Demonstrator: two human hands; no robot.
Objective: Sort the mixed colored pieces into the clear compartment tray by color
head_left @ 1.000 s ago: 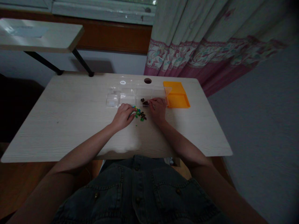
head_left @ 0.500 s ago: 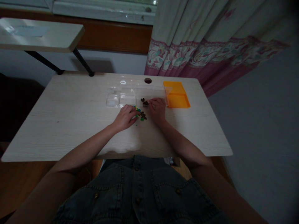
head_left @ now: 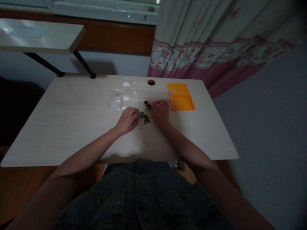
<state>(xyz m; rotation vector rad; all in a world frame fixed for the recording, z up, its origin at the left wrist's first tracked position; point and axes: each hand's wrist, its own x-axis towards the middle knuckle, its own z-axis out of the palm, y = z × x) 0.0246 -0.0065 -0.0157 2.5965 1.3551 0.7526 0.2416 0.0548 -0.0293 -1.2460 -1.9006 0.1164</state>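
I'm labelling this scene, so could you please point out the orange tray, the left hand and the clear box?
Orange tray (head_left: 183, 103): head view, its near half.
Left hand (head_left: 127, 120): head view, back of the hand.
Clear box (head_left: 130, 102): head view, a near-side compartment.

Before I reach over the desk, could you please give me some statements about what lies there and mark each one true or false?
1. The left hand is at a pile of small coloured pieces. True.
2. The right hand is at the clear tray, beside some dark brown pieces. True.
3. The orange case lies at the tray's left end. False: it lies at the right end.
4. A tiny green piece lies apart from the pile, nearer the person. True.
5. Every brown piece is inside the tray. False: some lie in the pile on the desk.
6. The curtain hangs behind the desk's left end. False: it hangs toward the right.
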